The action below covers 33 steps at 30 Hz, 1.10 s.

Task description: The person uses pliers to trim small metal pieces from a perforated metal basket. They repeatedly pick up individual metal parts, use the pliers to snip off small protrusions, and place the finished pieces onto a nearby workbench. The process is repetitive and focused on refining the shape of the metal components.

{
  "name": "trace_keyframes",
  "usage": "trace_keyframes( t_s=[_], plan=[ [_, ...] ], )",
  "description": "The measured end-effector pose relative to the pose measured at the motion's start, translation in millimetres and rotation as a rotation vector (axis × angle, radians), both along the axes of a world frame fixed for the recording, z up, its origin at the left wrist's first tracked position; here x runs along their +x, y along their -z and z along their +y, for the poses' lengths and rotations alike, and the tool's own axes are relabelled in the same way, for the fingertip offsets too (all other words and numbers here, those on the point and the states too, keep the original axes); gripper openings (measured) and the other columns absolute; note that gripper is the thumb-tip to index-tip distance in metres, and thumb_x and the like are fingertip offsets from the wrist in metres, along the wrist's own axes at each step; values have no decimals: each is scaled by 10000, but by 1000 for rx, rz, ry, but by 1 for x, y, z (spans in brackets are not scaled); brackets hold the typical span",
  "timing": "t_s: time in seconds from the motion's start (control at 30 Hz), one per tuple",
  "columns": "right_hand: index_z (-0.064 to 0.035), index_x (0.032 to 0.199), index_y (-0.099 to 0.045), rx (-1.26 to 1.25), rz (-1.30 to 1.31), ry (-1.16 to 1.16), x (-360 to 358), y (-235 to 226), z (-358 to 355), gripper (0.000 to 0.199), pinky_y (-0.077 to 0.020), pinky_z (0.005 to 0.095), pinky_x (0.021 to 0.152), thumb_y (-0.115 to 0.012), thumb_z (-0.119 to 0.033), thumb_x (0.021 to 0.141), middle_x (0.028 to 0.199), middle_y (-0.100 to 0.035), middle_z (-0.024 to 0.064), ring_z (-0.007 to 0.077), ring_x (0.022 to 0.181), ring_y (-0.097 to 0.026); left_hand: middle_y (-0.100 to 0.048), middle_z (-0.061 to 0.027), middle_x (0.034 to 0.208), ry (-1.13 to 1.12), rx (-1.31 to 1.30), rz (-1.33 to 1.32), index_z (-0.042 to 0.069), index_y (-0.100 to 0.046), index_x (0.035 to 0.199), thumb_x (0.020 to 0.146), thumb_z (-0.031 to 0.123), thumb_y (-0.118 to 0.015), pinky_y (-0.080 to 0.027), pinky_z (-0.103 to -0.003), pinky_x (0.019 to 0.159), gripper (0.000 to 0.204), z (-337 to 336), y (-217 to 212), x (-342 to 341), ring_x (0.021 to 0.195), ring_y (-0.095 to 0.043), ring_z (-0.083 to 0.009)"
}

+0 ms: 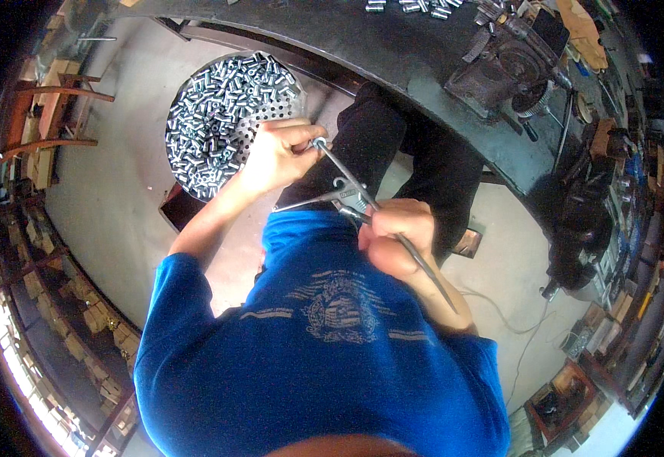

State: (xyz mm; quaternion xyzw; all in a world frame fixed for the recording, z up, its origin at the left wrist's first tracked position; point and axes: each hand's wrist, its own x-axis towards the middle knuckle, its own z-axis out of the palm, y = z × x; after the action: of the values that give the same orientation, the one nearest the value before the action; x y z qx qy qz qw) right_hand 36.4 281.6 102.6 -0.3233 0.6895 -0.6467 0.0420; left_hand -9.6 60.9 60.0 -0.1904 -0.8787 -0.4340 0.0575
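My left hand point(278, 152) is closed, its thumb and fingers pinching a small shiny metal sleeve point(319, 142). The upper end of a long thin metal rod point(345, 170) meets this sleeve; whether it goes inside is too small to tell. Lower down, my right hand point(402, 232) is wrapped round the rod, whose dark tapered end sticks out below the fist. Also at the right hand's fingers is a grey metal tool point(347, 193) with a hooked piece and a thin pointed arm reaching left. Its exact kind is unclear, and the fingers hide part of it.
A round perforated metal basket point(275, 114) full of small metal sleeves point(214, 114) stands at the left. The dark workbench point(393, 57) runs across the far right, bearing a heavy vise-like machine point(507, 68) and more sleeves point(438, 7). Wooden pieces line a left-hand rack point(57, 301).
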Motion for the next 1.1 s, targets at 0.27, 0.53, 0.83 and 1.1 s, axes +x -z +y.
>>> trace_keyframes(
  t_s=[0.27,0.53,0.83,1.1],
  plan=[
    [-27,533,-362,-10,-156,104,-5,39,-25,230,-255,313,409,-558,-91,637,490,-294,88,168,410,-321,-555,-64,648,285,-131,243,48,-627,823,489,69,-690,-445,-350,538,341,23,-4,10,587,-567,-251],
    [-29,512,-328,2,-200,248,-2,25,13,226,-281,281,393,-531,-10,608,456,-336,55,123,398,-396,-618,-103,731,117,-283,285,54,-645,868,674,147,-625,-494,-368,555,217,19,3,-55,645,-616,-271],
    [-23,496,-334,-147,-400,171,17,12,10,213,-402,255,397,-462,94,619,458,-434,48,153,439,-552,-631,-75,736,-159,242,143,21,-584,1081,812,198,-638,-477,-264,562,326,45,-43,-255,566,-569,-106],
    [-17,478,-285,-113,-452,242,20,24,10,248,-369,254,382,-451,116,606,458,-424,66,149,425,-533,-627,-103,661,-156,61,27,3,-614,992,834,263,-599,-484,-284,554,304,-46,-8,-151,554,-606,-139]
  ],
)
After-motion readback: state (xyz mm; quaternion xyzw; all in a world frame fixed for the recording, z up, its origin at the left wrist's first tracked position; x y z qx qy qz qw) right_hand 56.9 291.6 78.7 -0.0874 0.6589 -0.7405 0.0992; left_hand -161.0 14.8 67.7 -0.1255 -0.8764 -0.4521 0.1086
